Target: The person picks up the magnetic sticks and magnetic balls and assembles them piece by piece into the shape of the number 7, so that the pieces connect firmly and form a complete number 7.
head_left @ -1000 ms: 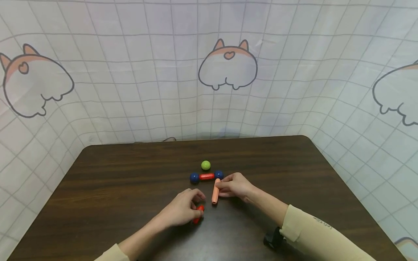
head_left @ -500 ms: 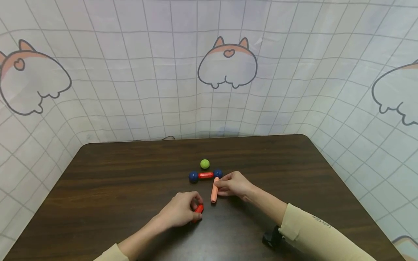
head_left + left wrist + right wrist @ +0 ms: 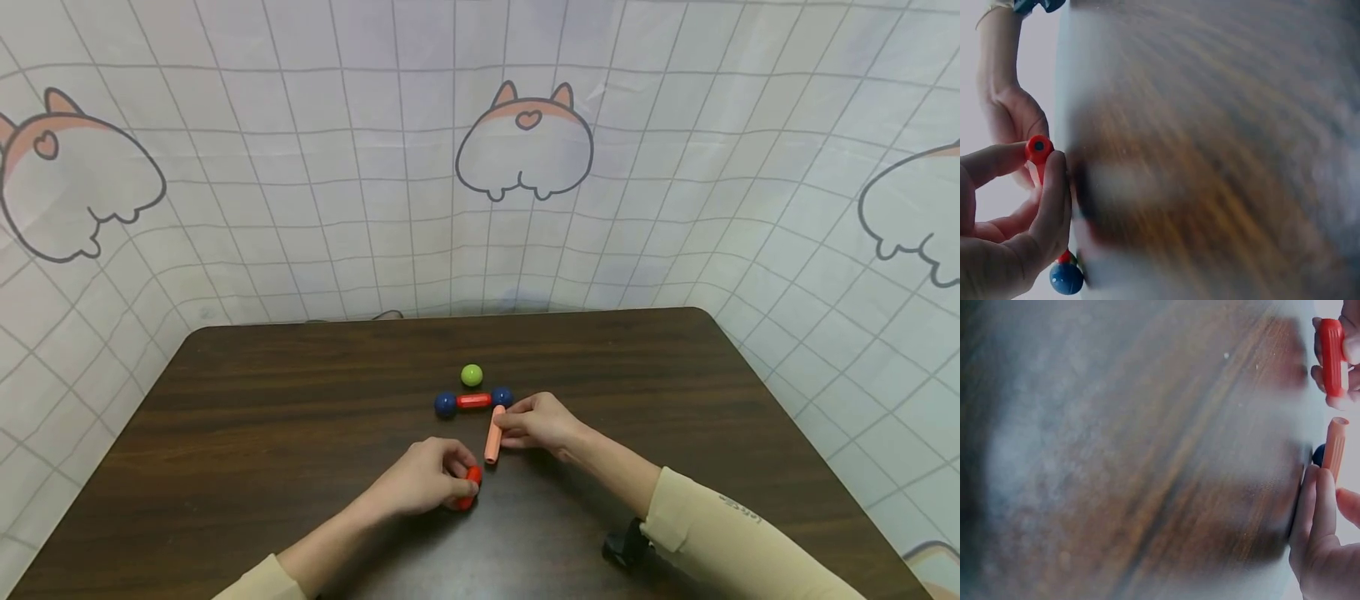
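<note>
My left hand pinches a short red rod between thumb and fingers, low over the table. In the left wrist view the end of that red rod shows a small dark centre. My right hand pinches a longer salmon-coloured rod near its far end, which reaches the right blue ball; whether they are joined cannot be told. Another red rod lies between that ball and the left blue ball. In the right wrist view, the held red rod stands apart from the salmon rod.
A green ball sits just behind the red rod and blue balls. Beneath everything is a dark wood table, with a white grid-patterned cloth rising along its back and sides. A black object is by the right sleeve.
My left hand has moved slightly right with the short red rod, bringing it closer to the salmon rod. My right hand and its rod stay nearly still.
</note>
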`<state>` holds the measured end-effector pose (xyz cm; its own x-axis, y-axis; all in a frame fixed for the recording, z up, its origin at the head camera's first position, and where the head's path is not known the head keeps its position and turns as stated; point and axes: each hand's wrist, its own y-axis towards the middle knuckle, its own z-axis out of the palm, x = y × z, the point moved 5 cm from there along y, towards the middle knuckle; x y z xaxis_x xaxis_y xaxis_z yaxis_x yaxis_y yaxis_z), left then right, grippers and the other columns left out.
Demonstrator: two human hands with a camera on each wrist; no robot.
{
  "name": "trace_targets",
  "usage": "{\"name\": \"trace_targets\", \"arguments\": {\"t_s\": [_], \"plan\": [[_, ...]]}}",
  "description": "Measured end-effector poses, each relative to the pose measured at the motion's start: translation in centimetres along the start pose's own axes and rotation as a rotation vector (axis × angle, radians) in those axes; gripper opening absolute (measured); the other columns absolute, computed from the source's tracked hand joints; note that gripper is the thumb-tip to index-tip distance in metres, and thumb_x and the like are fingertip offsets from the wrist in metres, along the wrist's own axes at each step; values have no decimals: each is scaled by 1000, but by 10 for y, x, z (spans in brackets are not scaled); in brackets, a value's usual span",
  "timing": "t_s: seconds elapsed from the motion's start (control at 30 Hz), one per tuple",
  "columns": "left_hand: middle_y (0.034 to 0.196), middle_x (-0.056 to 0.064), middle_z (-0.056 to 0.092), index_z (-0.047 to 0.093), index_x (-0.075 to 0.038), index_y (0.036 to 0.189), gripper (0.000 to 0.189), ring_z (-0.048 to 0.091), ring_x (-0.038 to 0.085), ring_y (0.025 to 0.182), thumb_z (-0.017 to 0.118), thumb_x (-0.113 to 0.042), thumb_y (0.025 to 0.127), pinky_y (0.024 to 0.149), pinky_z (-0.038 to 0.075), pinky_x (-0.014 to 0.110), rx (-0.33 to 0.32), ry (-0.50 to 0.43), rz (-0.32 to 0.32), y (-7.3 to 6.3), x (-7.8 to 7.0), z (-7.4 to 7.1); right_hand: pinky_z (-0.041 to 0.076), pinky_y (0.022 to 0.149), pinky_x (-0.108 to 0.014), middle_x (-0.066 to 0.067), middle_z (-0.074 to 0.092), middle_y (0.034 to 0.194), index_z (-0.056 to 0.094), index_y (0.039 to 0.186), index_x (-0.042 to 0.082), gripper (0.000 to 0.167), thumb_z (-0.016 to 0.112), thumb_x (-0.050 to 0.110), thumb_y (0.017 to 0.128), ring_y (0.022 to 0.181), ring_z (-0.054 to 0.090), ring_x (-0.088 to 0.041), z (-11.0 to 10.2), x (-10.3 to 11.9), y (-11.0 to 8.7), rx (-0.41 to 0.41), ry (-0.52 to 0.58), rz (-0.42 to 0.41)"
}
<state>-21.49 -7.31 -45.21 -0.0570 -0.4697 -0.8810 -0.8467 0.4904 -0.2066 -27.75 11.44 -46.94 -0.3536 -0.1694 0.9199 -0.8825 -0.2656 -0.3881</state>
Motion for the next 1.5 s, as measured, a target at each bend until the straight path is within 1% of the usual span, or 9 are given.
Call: {"name": "trace_targets", "arguments": {"t_s": [0.23,0.53,0.7,0.83,0.97,1.1,1.23,1.37,1.5], "plan": [[92,10,67,67,7,113,28,70,18,75,77,-3,89,68,60,35,22,-211,-30,3,0,4,59,79,-34,-20,69,102,60,118,-17,31,69,4,98,86,72,-21,-1,-1,2,1,4,-2],[91,12,69,65,10,113,27,72,21,78,76,-2,91,72,60,39,17,-320,-41,5,3,8,59,79,-33,-19,69,102,60,119,-17,31,69,5,98,86,72,-21,0,-1,3,-6,-1,-5],[93,12,70,63,9,114,29,73,22,81,77,-5,92,74,60,39,-8,-338,-55,6,5,8,59,79,-34,-20,69,102,60,119,-16,31,69,4,98,86,72,-21,2,-1,3,-10,-5,-5],[92,12,69,64,7,113,29,72,23,80,77,-8,93,73,60,39,-33,-303,-55,6,6,3,59,79,-34,-21,69,104,59,120,-16,32,69,5,98,88,72,-22,2,-1,3,-6,-6,-3],[89,11,68,68,2,108,22,70,24,77,76,-12,94,69,60,37,-81,-204,-4,9,3,-6,59,79,-34,-20,69,103,60,121,-17,33,69,6,98,87,72,-22,1,-1,3,-4,-14,-8],[86,6,68,71,-5,103,13,66,24,71,74,-15,95,66,57,36,-185,-69,63,14,-5,-19,59,78,-33,-19,70,100,62,119,-16,31,69,6,99,86,72,-21,0,-2,3,-4,-21,-17],[84,0,67,73,-10,102,9,61,21,72,75,-16,95,65,49,34,-316,11,84,19,-10,-33,59,79,-33,-19,70,100,62,118,-16,30,69,7,99,86,72,-20,0,-2,3,3,-18,-18],[95,3,66,73,-11,104,12,58,21,85,76,-16,94,72,47,36,-423,52,94,27,-13,-45,59,78,-33,-19,70,100,62,118,-16,30,70,6,98,85,73,-20,0,-2,4,0,-17,-16],[110,5,65,72,-11,109,17,58,23,100,76,-17,93,86,48,42,-468,51,81,37,-12,-53,59,78,-33,-18,69,100,63,117,-16,29,70,6,98,85,73,-20,0,-2,5,-1,-15,-14]]}}
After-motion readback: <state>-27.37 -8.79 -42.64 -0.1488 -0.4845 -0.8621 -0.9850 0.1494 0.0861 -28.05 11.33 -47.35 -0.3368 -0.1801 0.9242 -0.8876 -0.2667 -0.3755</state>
